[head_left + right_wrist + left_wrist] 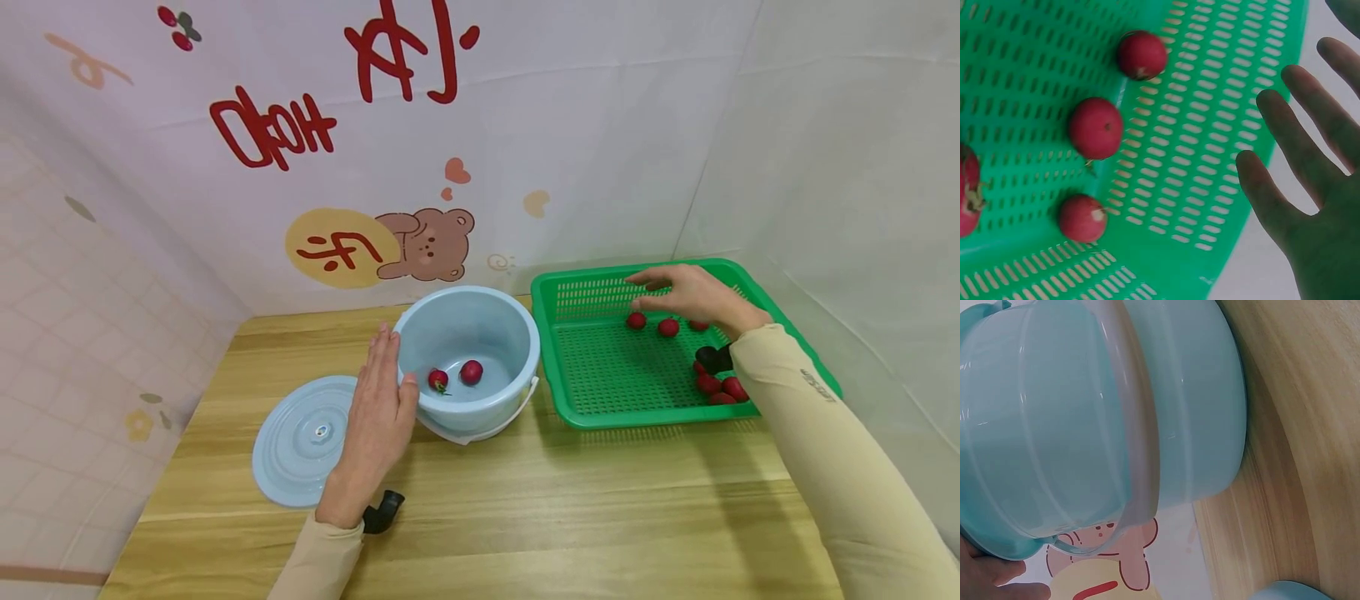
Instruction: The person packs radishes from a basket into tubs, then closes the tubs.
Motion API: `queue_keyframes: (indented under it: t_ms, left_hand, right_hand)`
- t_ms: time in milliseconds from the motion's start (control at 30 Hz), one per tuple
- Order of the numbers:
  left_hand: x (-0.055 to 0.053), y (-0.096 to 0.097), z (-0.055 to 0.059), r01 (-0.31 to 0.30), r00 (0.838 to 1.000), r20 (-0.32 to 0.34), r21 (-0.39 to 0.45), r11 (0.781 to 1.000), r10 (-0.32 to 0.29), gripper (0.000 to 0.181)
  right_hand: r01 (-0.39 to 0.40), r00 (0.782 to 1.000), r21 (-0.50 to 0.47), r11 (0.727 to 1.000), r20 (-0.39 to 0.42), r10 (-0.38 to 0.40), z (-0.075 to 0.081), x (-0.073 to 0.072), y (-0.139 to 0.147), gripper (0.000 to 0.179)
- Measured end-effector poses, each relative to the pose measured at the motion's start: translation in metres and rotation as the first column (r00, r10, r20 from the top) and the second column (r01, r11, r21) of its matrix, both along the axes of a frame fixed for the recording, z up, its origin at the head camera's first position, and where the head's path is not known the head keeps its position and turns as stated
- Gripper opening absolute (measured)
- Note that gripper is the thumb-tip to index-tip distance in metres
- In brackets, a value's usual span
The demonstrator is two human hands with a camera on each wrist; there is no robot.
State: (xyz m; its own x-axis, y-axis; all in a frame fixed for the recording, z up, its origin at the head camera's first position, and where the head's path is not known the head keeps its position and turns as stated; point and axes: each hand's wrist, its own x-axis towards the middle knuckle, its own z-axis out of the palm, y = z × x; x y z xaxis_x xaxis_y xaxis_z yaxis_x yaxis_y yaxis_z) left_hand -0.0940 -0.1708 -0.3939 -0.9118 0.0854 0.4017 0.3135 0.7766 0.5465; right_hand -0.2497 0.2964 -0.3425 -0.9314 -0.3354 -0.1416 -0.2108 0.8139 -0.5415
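Note:
A light blue bucket (502, 408) with a white handle stands on the table, two red radishes (471, 372) at its bottom. My left hand (377, 417) touches the left side of its rim, fingers straight; in the left wrist view only its fingertips (1004, 572) show beside the rim. Over the back of a green basket (562, 367), my right hand (701, 296) hovers with spread fingers, holding nothing. Below it, several radishes (668, 327) lie along the basket's back side. More radishes (708, 384) are grouped in its front right corner, partly hidden by the right wrist.
A round light blue lid (288, 450) with a small knob lies on the wooden table (540, 517), left of the bucket and partly behind the left hand. A printed white cloth wall (615, 150) stands behind the bucket and basket. Another pale wall is close on the basket's right.

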Motion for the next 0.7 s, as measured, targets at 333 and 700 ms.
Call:
queue_keyframes:
  t_ms: [333, 700]
  left_hand:
    - [0.000, -0.002, 0.001, 0.002, 1.000, 0.019, -0.007, 1.000, -0.002, 0.063]
    - [-0.001, -0.002, 0.002, 0.000, 0.999, 0.036, -0.009, 1.000, 0.000, 0.063]
  right_hand:
    - [-0.060, 0.996, 0.044, 0.997, 0.070, 0.057, -0.021, -0.016, 0.010, 0.057]
    - [-0.069, 0.993, 0.042, 0.997, 0.102, 0.065, -0.034, -0.020, 0.006, 0.059]
